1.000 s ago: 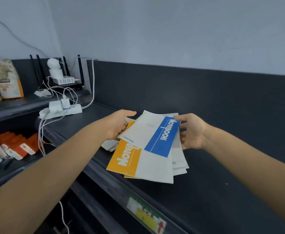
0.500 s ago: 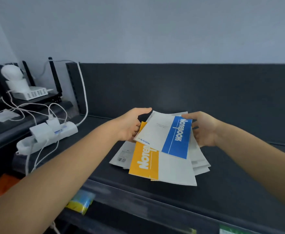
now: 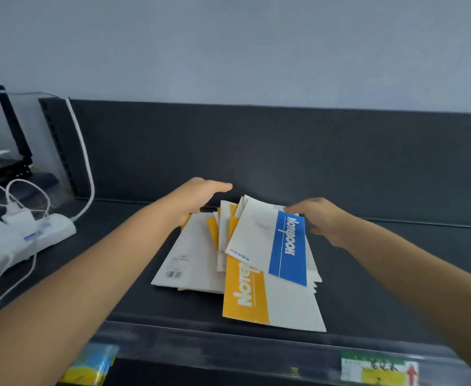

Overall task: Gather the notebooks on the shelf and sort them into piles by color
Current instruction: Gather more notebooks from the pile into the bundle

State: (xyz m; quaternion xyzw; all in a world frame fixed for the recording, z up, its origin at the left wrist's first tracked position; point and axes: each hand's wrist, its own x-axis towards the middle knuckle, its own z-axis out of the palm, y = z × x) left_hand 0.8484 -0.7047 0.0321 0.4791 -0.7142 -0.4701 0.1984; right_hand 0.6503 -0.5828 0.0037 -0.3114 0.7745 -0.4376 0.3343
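A loose heap of notebooks lies on the dark shelf (image 3: 396,274). On top is a white notebook with a blue band (image 3: 287,246). Under it is one with a yellow band (image 3: 245,296), whose near edge reaches the shelf's front. A notebook lying back cover up, with a barcode (image 3: 189,254), sits at the left, and more yellow and white edges fan out at the far side. My left hand (image 3: 198,196) hovers over the heap's far left corner with its fingers straight. The fingertips of my right hand (image 3: 320,218) touch the blue notebook's far right corner.
A white power strip (image 3: 33,238) with plugs and cables lies on the shelf at the left. Behind it stands a black router (image 3: 11,162). The shelf's dark back panel (image 3: 284,151) rises just behind the heap. Price labels (image 3: 379,369) line the front rail.
The fanned notebooks, held up in both hands before, now lie on the shelf. Both hands have let go of them and opened. The view has swung to the right.
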